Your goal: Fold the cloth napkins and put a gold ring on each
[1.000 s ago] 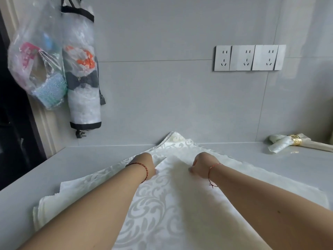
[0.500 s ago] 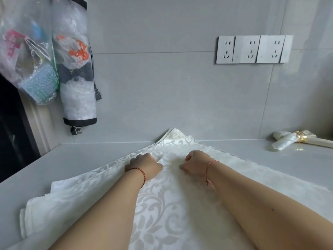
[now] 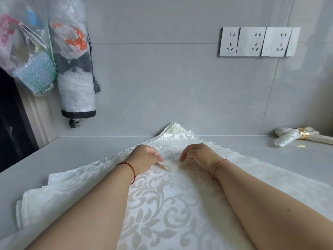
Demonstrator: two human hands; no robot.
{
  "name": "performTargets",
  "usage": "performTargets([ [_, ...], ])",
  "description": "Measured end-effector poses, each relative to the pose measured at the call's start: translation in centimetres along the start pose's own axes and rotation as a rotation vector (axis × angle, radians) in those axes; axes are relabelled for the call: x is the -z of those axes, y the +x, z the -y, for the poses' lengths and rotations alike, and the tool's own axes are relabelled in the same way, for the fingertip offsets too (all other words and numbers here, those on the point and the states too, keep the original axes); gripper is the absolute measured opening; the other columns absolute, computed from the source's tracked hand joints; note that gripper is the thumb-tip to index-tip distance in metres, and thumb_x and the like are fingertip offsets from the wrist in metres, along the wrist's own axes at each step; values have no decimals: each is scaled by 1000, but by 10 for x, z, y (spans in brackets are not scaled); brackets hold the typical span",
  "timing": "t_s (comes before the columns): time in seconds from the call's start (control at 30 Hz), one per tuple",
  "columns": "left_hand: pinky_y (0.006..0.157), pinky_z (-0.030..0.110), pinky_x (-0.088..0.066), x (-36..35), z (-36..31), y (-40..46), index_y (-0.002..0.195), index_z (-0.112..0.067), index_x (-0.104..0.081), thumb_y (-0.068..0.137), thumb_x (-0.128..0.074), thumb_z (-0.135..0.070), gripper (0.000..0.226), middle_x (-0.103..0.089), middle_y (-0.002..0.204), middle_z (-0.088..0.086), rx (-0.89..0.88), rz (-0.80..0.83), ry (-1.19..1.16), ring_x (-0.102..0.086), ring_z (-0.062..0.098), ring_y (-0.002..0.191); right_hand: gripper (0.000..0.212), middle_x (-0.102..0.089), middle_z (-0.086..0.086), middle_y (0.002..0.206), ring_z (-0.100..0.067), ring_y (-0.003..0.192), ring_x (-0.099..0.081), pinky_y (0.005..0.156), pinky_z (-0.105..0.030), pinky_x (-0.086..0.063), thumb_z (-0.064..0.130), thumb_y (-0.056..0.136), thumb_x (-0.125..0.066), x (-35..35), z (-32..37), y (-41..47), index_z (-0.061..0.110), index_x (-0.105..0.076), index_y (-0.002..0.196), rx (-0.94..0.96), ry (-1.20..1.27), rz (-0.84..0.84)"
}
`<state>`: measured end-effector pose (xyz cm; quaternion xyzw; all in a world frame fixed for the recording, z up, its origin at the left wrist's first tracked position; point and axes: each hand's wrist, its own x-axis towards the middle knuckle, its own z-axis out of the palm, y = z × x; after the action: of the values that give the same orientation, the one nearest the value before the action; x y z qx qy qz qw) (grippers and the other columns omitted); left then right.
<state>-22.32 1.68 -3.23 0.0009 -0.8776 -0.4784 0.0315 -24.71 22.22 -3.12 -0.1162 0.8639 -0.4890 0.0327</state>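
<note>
A white damask napkin (image 3: 162,204) lies spread on the grey counter (image 3: 72,150); on it, the left hand (image 3: 144,157) pinches a small fold, fingers curled; the right hand (image 3: 198,154) hovers loosely curled, grasping nothing; right of the napkin lies a rolled napkin (image 3: 288,138) wearing a gold ring (image 3: 303,133).

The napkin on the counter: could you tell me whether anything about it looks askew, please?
The far corner of the napkin rides up against the tiled wall rather than lying flat; otherwise nothing stands out.

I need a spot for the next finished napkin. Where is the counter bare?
Bare grey counter lies between the spread white patterned napkin and the rolled napkin with gold ring, and at far left. The middle is covered.
</note>
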Motion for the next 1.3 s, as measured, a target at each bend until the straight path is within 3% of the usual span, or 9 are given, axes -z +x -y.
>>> performTargets([
  [0.07,68,24,-42,1,-3,0,78,-5,-76,63,-63,-22,26,-60,78,1,36,-1,-17,-52,16,72,8,-65,8,75,-13,73,-58,71,-27,-48,19,79,-65,-2,-5,4,23,-66,72,20,-114,3],
  [0.23,60,24,-44,-3,6,3,79,-16,-68,74,-78,-19,12,-59,70,-6,-65,32,104,-52,13,63,22,-59,14,80,-11,79,-57,69,-24,-41,53,75,-68,-6,-12,13,34,-57,75,43,-444,52],
  [0.37,66,23,-47,-1,2,5,94,-24,-65,76,-79,-30,24,-61,89,-4,-61,122,261,-57,9,75,19,-60,13,76,-14,78,-58,67,-24,-43,44,80,-66,-6,-8,10,32,-56,69,52,-464,51],
  [0.53,49,18,-36,2,-6,1,77,-17,-64,80,-76,-30,18,-52,65,-5,-101,150,359,-46,10,55,14,-59,11,78,-10,72,-57,60,-22,-43,36,80,-71,-8,4,2,27,-61,83,101,-431,128],
  [0.77,51,20,-41,5,-4,-3,77,-17,-69,74,-78,-19,10,-61,68,-5,-190,95,362,-51,10,55,18,-55,12,72,-6,65,-50,53,-19,-34,27,77,-73,-12,11,-2,29,-55,71,217,-530,61],
  [0.93,47,17,-41,8,-13,-10,60,-20,-64,72,-73,-5,21,-63,61,-9,-236,108,372,-51,6,48,29,-53,13,71,-14,73,-52,59,-22,-38,15,76,-70,-8,16,-5,31,-50,63,325,-620,66],
  [1.03,50,18,-44,13,-19,-14,64,-21,-69,72,-62,-1,23,-71,75,0,-216,203,441,-53,6,51,20,-55,13,75,-13,77,-53,67,-22,-41,8,76,-61,-4,19,-9,27,-60,69,314,-680,149],
  [1.17,66,26,-46,15,-24,-13,73,-9,-74,66,-62,-21,18,-64,75,-2,-106,261,418,-54,14,68,10,-66,1,90,-16,85,-59,79,-30,-51,17,79,-62,2,26,-14,20,-70,75,213,-575,208],
  [1.3,62,29,-41,12,-24,-12,45,-18,-54,74,-71,-24,33,-47,55,-3,-99,229,393,-43,20,58,11,-62,11,77,-5,71,-55,66,-22,-44,27,81,-70,6,23,-14,27,-65,71,211,-550,240],
])
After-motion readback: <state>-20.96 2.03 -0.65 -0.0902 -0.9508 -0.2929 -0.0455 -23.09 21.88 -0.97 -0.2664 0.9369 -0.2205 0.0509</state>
